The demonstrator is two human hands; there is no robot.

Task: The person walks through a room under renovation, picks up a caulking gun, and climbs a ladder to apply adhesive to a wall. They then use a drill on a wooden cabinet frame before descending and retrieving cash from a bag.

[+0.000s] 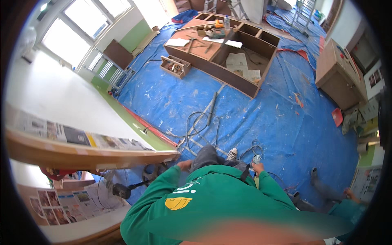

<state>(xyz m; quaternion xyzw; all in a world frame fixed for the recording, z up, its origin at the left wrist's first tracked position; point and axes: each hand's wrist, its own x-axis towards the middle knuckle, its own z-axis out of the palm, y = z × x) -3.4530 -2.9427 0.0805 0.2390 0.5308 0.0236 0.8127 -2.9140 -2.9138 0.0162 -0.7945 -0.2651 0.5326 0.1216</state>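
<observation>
Green fabric sweatshirt (232,190) nearest, the right grip (258,167) holds a small silver-grey object (256,158) inside the left edge of the blue tarpaulin (281,130), where loose dark cable loops (188,134) could trip the person; left grip (185,165), I cannot tell.

green long-sleeved top (232,185), white lettering (184,191), yellow helmet print (178,203), dark grey trousers (206,156), white-toed shoe (232,154)

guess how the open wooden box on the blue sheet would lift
The wooden box should stay rigid, given its board walls. It may feel heavy, holding loose items; these could spill if tilted, since the top is open.
</observation>
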